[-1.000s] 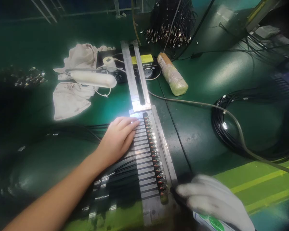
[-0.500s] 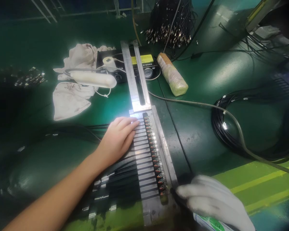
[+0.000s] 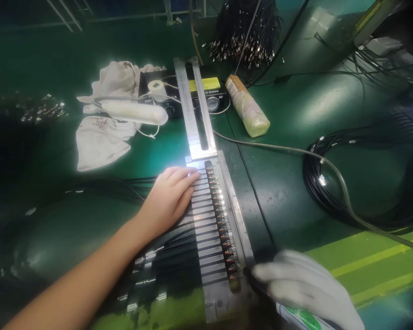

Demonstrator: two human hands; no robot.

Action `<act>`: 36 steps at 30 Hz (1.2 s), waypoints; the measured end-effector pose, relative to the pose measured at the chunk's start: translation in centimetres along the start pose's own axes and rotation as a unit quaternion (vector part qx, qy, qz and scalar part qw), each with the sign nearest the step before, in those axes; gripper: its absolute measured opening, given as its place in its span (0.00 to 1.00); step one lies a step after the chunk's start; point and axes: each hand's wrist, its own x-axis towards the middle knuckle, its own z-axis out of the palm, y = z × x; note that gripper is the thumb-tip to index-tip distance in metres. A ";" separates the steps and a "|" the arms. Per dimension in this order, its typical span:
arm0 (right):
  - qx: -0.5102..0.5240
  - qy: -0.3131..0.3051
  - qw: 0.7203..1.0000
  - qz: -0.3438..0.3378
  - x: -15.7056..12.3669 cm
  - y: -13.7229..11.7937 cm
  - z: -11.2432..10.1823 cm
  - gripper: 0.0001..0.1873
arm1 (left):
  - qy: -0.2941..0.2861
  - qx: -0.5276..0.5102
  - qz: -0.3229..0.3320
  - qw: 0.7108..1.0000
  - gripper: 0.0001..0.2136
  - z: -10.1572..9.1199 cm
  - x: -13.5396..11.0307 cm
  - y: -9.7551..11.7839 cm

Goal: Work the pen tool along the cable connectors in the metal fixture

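My bare left hand (image 3: 170, 197) lies on the far end of a slotted metal jig (image 3: 206, 213), fingers stretched out and resting flat over its slots. Black cables (image 3: 141, 181) run into the jig from the left. Along its right side, a row of small metal connectors (image 3: 223, 222) with orange-coloured bits sits in a dark channel. At the near end, my right hand (image 3: 306, 284), in a white glove, is closed around a black-nosed tool with a white and green label (image 3: 308, 318). The tool's tip is close to the nearest connectors; whether it touches them I cannot tell.
Behind the jig are a slotted metal bar (image 3: 187, 105), a black control box (image 3: 213, 98) with a gauge, a lit white lamp (image 3: 134, 112) and stained cloths (image 3: 99, 142). A wrapped roll (image 3: 248, 107) lies right of them. Coiled black cable (image 3: 316, 183) and a grey hose (image 3: 282, 147) cross the right side.
The whole view has shifted very slightly. Both hands stay in place, the left on the jig and the right with its tool at the near end.
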 end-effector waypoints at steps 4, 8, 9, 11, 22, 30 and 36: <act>0.016 0.015 1.000 -0.008 -0.6 0.3 0.4 0.18 | 0.001 0.001 0.003 1.000 0.15 0.0 0.1 0.0; 0.019 0.010 1.000 -0.004 -0.8 0.2 0.3 0.17 | 0.002 0.003 0.004 1.000 0.15 -0.1 0.0 0.0; 0.019 0.007 1.000 -0.001 -0.8 0.2 0.3 0.17 | 0.003 0.004 0.004 1.000 0.15 -0.1 0.0 0.0; 0.015 0.002 1.000 0.000 -0.8 0.1 0.2 0.16 | 0.003 0.006 0.005 1.000 0.15 -0.1 0.0 0.0; 0.004 0.013 1.000 -0.026 -1.0 0.1 -0.2 0.16 | -0.002 0.004 -0.009 1.000 0.15 0.0 0.0 0.0; 0.008 -0.007 1.000 -0.019 -2.1 -0.3 -0.7 0.16 | 0.003 0.001 -0.009 1.000 0.14 -0.1 0.1 0.3; -0.005 0.005 1.000 -0.028 -1.5 -0.1 0.1 0.18 | 0.001 -0.004 -0.012 1.000 0.14 -0.2 0.2 0.2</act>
